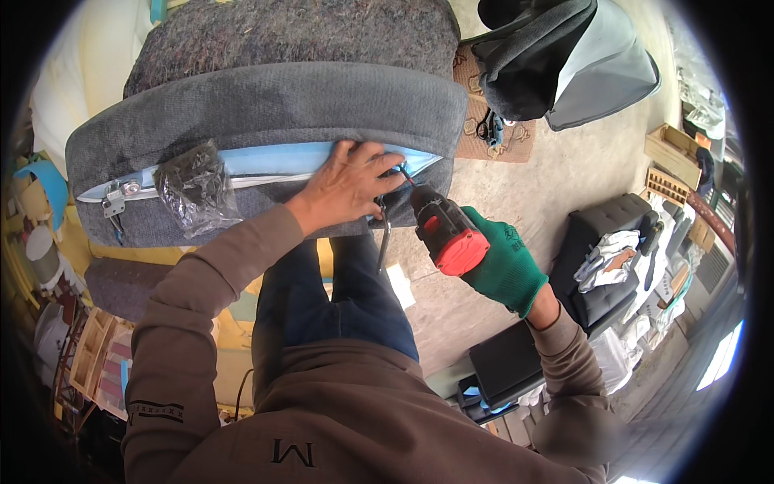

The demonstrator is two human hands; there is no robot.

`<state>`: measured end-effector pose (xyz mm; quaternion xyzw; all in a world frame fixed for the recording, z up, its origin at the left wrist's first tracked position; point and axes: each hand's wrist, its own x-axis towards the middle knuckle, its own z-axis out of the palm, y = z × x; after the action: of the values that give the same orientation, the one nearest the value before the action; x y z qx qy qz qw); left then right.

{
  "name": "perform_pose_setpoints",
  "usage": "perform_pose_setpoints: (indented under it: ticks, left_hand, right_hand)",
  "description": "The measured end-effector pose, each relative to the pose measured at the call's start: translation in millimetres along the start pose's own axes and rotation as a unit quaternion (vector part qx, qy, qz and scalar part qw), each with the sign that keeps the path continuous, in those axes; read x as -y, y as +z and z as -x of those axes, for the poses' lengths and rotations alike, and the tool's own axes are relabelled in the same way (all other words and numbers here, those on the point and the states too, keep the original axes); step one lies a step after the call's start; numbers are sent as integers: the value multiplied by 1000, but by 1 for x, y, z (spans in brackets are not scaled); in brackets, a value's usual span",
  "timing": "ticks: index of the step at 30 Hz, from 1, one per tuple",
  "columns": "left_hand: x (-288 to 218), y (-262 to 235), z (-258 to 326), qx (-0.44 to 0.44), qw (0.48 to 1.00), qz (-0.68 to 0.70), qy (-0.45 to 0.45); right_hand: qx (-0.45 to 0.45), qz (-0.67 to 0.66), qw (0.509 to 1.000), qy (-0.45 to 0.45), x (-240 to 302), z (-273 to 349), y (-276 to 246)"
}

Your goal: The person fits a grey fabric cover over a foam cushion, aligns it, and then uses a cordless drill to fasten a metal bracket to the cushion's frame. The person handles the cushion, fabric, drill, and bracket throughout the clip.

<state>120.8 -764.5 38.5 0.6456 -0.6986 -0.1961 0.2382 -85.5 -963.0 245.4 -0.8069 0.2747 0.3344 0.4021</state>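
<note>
A grey upholstered cushion (266, 101) lies before me, its long seam parted over light-blue lining (278, 159). At the right end of the opening my bare left hand (348, 179) presses down, fingers bent, around a metal bracket (384, 234) that hangs over the near edge. The hand hides much of this bracket. My right hand (506, 262), in a green knit glove, grips a black and red cordless drill (446, 230). Its bit points into the opening beside my left fingertips; the tip's exact contact is unclear. Another silver bracket (121, 198) sits at the opening's left end.
A clear plastic bag (196, 189) with dark contents rests on the cushion. Scissors (486, 127) lie on a patterned brown mat (516, 145). Grey and black covers (564, 60) are at upper right. Black tufted furniture (597, 250) and wooden boxes (673, 157) stand to the right.
</note>
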Motion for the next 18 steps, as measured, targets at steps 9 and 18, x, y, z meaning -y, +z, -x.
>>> perform_pose_setpoints:
  ticks: [9, 18]
  left_hand:
    - [0, 0, 1, 10, 1000, 3, -3]
    - [0, -2, 1, 19, 1000, 6, -7]
  right_hand:
    - [-17, 58, 997, -43, -8, -9, 3]
    - [-17, 59, 995, -78, -19, -19, 5]
